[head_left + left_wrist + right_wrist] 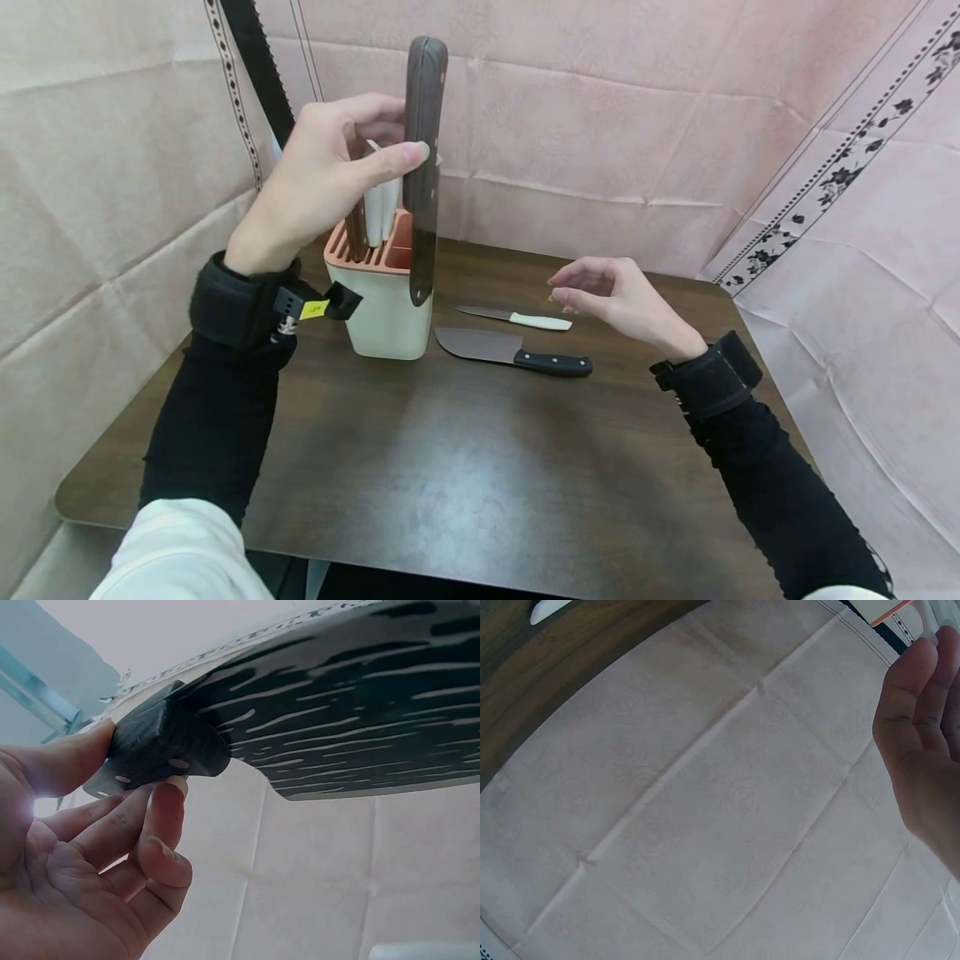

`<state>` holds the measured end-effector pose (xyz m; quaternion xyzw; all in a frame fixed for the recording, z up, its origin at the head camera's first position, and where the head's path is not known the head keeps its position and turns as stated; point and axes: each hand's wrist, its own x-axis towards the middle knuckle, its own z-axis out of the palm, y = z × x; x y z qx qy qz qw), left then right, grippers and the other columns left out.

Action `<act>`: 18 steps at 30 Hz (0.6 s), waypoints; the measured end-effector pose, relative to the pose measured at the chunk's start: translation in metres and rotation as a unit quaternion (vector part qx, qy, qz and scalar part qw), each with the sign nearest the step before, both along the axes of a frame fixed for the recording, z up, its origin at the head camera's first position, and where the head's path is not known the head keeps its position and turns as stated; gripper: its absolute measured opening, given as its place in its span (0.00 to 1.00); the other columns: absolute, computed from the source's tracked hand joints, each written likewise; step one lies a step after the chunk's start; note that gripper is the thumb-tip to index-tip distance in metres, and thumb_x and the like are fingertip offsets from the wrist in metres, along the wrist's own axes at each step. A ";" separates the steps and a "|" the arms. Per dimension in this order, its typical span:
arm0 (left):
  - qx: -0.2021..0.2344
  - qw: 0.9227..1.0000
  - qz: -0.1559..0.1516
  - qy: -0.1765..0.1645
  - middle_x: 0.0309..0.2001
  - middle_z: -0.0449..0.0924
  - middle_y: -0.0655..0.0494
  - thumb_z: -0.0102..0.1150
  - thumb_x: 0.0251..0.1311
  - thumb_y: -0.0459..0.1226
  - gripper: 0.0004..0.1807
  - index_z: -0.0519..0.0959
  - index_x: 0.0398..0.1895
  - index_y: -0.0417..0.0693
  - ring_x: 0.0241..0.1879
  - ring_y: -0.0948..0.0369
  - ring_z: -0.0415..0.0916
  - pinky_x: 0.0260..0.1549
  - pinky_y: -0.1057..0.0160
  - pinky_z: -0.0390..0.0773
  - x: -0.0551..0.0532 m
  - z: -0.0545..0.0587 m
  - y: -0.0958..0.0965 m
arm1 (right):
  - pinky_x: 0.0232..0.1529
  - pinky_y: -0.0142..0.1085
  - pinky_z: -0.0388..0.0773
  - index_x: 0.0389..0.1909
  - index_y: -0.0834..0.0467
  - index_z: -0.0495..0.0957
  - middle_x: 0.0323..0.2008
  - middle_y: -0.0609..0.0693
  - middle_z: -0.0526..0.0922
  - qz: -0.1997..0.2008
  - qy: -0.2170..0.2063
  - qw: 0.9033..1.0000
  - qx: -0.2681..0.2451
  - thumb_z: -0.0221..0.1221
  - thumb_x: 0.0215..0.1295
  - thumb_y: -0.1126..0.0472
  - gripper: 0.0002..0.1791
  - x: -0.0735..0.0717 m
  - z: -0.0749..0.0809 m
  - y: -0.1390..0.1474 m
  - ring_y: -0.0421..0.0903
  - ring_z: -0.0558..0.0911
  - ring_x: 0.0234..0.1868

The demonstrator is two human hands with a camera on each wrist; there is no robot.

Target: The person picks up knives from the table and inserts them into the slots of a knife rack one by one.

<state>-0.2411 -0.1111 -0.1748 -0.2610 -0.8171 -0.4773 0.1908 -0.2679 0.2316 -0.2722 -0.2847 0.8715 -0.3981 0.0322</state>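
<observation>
My left hand [322, 162] pinches the dark handle of a kitchen knife [425, 108] between thumb and fingers. Its blade points down in front of the knife block [386, 312], a pale green holder with an orange slotted top. The left wrist view shows the broad dark blade [360, 705] with light streaks, and the thumb and fingertips on its riveted handle [161, 739]. Over the right side of the table, my right hand [611, 296] hovers with fingers loosely bent and holds nothing. Near it lie a small white-handled knife [540, 321] and a black-handled cleaver [551, 363].
White-handled tools [373, 217] and a brown handle [355, 229] stand in the block's slots. The brown wooden table [465, 467] has rounded corners. Pale patterned cloth [562, 125] hangs behind it and along both sides.
</observation>
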 end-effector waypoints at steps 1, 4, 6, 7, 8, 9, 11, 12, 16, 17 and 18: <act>0.006 1.000 0.000 0.000 0.50 0.83 0.48 0.60 0.63 0.40 0.20 0.77 0.58 0.47 0.34 0.61 0.78 0.41 0.69 0.70 0.000 0.001 -0.002 | 0.41 0.30 0.80 0.49 0.58 0.79 0.41 0.54 0.86 0.001 -0.001 1.000 -0.001 0.60 0.66 0.59 0.13 0.000 0.000 0.000 0.42 0.85 0.39; 0.025 1.000 0.003 -0.002 0.47 0.85 0.54 0.61 0.62 0.39 0.19 0.78 0.57 0.47 0.33 0.62 0.79 0.38 0.70 0.74 0.002 0.003 -0.010 | 0.42 0.29 0.81 0.50 0.60 0.79 0.43 0.55 0.86 0.003 -0.007 1.000 -0.006 0.59 0.66 0.61 0.13 -0.001 -0.001 0.000 0.47 0.85 0.41; 0.040 0.999 0.005 -0.011 0.44 0.86 0.58 0.62 0.62 0.39 0.19 0.78 0.57 0.48 0.33 0.62 0.80 0.37 0.70 0.75 0.003 0.004 -0.015 | 0.43 0.29 0.81 0.50 0.59 0.79 0.43 0.55 0.86 0.001 -0.011 1.000 -0.007 0.59 0.66 0.61 0.13 -0.001 -0.002 0.000 0.50 0.85 0.42; 0.047 0.999 0.003 -0.014 0.43 0.86 0.60 0.62 0.62 0.39 0.19 0.78 0.56 0.48 0.34 0.61 0.80 0.38 0.69 0.76 0.004 0.004 -0.018 | 0.43 0.29 0.81 0.50 0.59 0.79 0.44 0.55 0.86 0.001 -0.012 1.000 -0.006 0.59 0.67 0.60 0.13 -0.002 -0.003 0.000 0.51 0.85 0.42; 0.053 0.998 0.001 -0.016 0.41 0.86 0.61 0.62 0.62 0.38 0.19 0.78 0.56 0.47 0.35 0.61 0.80 0.38 0.69 0.76 0.005 0.004 -0.021 | 0.43 0.29 0.81 0.50 0.59 0.79 0.44 0.55 0.86 0.000 -0.012 1.000 -0.005 0.59 0.67 0.60 0.13 -0.002 -0.003 0.000 0.51 0.85 0.42; 0.059 0.998 -0.001 -0.015 0.41 0.86 0.62 0.62 0.61 0.38 0.19 0.78 0.56 0.47 0.35 0.60 0.79 0.38 0.68 0.75 0.005 0.004 -0.024 | 0.43 0.30 0.81 0.50 0.58 0.79 0.44 0.54 0.86 0.000 -0.012 1.000 -0.004 0.59 0.67 0.59 0.13 -0.002 -0.003 0.000 0.51 0.85 0.42; 0.070 0.997 -0.002 -0.017 0.40 0.86 0.62 0.62 0.61 0.37 0.19 0.78 0.56 0.46 0.36 0.60 0.79 0.40 0.68 0.74 0.006 0.005 -0.030 | 0.43 0.30 0.81 0.50 0.58 0.79 0.43 0.54 0.86 0.000 -0.014 1.000 -0.004 0.59 0.67 0.58 0.14 -0.003 -0.004 0.000 0.50 0.85 0.42; 0.072 0.997 0.001 -0.015 0.39 0.85 0.62 0.62 0.61 0.36 0.19 0.78 0.56 0.45 0.36 0.60 0.78 0.41 0.69 0.74 0.007 0.005 -0.034 | 0.43 0.31 0.81 0.50 0.58 0.79 0.43 0.54 0.86 0.002 -0.015 1.000 -0.004 0.59 0.67 0.58 0.14 -0.003 -0.004 0.000 0.49 0.85 0.42; 0.092 0.995 0.022 -0.015 0.38 0.85 0.62 0.63 0.60 0.35 0.20 0.78 0.56 0.44 0.35 0.63 0.77 0.39 0.71 0.72 0.009 0.006 -0.048 | 0.43 0.33 0.82 0.50 0.58 0.79 0.44 0.54 0.86 0.005 -0.017 1.000 -0.003 0.60 0.67 0.58 0.14 -0.003 -0.006 -0.001 0.42 0.85 0.39; 0.099 0.995 0.027 -0.014 0.38 0.85 0.62 0.63 0.60 0.35 0.20 0.78 0.56 0.44 0.35 0.63 0.77 0.38 0.71 0.71 0.010 0.006 -0.050 | 0.43 0.33 0.82 0.50 0.58 0.79 0.44 0.54 0.86 0.004 -0.016 1.000 0.000 0.60 0.67 0.57 0.14 -0.003 -0.006 -0.001 0.41 0.85 0.39; 0.105 0.994 0.031 -0.010 0.38 0.85 0.62 0.63 0.59 0.34 0.20 0.78 0.56 0.44 0.35 0.63 0.77 0.37 0.71 0.71 0.010 0.007 -0.053 | 0.43 0.33 0.82 0.50 0.58 0.79 0.44 0.54 0.86 0.003 -0.016 1.000 0.002 0.60 0.67 0.57 0.14 -0.003 -0.006 -0.001 0.40 0.85 0.39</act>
